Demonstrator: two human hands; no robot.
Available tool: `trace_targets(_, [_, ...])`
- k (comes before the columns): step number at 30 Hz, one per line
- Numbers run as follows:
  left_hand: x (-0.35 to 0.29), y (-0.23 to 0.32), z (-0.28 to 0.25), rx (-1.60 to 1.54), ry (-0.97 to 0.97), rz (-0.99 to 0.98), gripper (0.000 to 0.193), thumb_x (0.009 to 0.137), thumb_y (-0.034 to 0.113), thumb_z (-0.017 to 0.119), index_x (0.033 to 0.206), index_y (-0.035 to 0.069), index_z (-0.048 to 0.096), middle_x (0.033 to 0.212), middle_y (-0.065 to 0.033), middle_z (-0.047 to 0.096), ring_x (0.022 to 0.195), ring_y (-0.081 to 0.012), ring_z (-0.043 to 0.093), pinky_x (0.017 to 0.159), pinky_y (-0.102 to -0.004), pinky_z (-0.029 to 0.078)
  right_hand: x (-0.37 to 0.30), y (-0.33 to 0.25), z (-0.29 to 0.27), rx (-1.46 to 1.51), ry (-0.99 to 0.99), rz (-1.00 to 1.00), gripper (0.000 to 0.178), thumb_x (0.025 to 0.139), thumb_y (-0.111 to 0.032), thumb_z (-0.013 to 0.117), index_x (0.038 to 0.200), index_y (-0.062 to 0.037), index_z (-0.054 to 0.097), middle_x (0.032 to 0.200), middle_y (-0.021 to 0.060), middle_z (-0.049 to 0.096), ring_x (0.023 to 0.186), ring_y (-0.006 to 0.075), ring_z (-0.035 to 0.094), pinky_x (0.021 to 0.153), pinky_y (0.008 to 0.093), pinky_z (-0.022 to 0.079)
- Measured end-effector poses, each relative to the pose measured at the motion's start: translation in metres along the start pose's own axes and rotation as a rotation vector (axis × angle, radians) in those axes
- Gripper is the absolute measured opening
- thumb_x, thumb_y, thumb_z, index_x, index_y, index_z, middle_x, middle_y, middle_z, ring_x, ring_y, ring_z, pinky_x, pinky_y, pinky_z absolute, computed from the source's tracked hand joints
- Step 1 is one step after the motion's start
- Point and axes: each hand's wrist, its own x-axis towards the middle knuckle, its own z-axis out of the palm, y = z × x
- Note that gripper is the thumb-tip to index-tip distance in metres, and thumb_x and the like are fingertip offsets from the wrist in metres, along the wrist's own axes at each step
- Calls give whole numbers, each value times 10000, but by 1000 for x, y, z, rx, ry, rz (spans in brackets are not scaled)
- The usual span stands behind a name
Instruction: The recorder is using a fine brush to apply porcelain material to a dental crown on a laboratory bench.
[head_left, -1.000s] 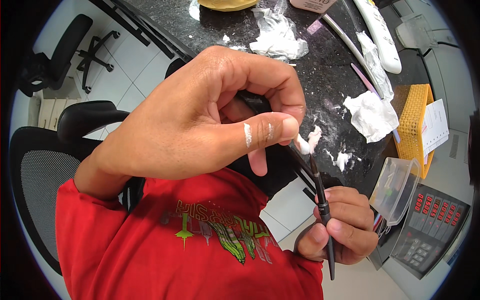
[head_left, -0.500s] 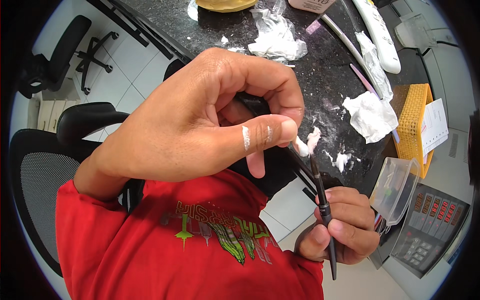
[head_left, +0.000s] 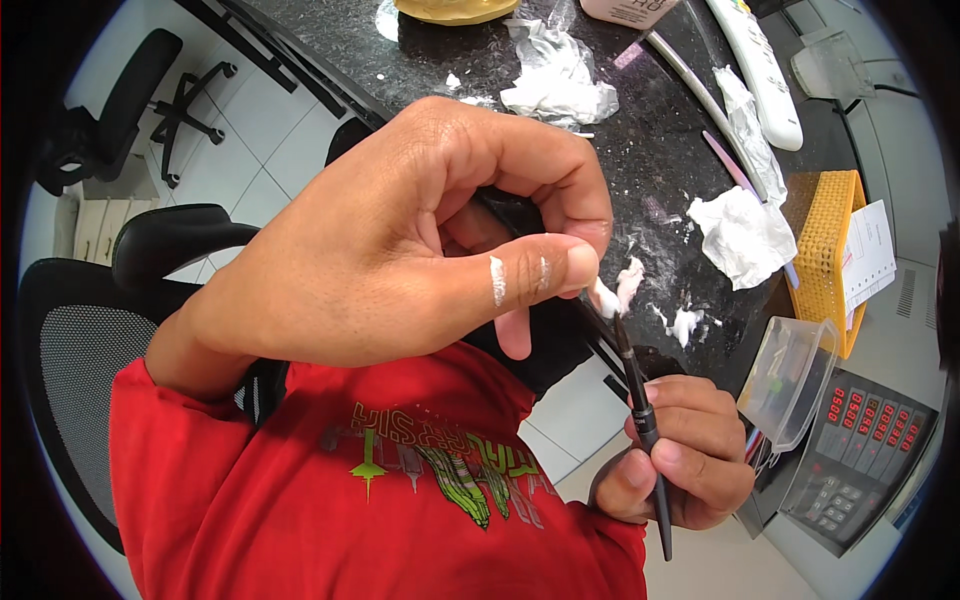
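At the far left stand a black mesh-backed chair (head_left: 80,380) and, above it, a second black chair (head_left: 140,100) on the white tiled floor (head_left: 225,140). The person wears a red shirt (head_left: 330,490) with a printed front. The left hand (head_left: 400,250) comes across from the left, white streaks on its thumb, its index finger curled round so that thumb and index finger pinch a small white piece (head_left: 603,298), which juts out past the thumb tip, above the near edge of the dark speckled worktop (head_left: 640,180). Beyond the hand lie a yellow object (head_left: 455,8), cut off by the upper rim, and a crumpled white sheet (head_left: 560,85). A pinkish-white lump (head_left: 630,283) shows beside the piece; whether it rests on the worktop I cannot tell. The dark brush (head_left: 641,400) points up with its tip at the white piece, contact too small to judge, and the right hand (head_left: 690,450) grasps its handle between thumb and fingers. A white dab (head_left: 685,326) marks the worktop nearby. Farther right come a crumpled tissue (head_left: 745,235), a yellow woven basket (head_left: 825,250) holding papers (head_left: 868,255), a clear plastic container (head_left: 790,385), and a keypad panel (head_left: 850,460) with red lit digits
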Motion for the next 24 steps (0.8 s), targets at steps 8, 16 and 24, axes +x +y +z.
trace_targets(8, [0,1,0,-10,-6,-9,184,875,119,614,818,-50,565,762,-85,557,627,-98,578,501,-219,536,-1,1,0,11,22,-4,231,710,-42,694,902,-18,569,704,93,589,610,229,636,479,301,555])
trace_targets(16, [1,0,1,-9,-6,7,188,874,121,614,811,-48,565,760,-84,558,622,-101,580,502,-217,535,-2,1,-1,8,21,-3,234,706,-43,694,900,-17,566,700,91,587,612,227,637,474,298,553])
trace_targets(24, [2,0,1,-11,-14,7,192,875,126,611,805,-47,566,758,-89,561,619,-105,583,498,-221,533,-1,1,-1,-3,8,-13,238,707,-48,695,901,-19,561,704,86,581,613,216,637,476,290,555])
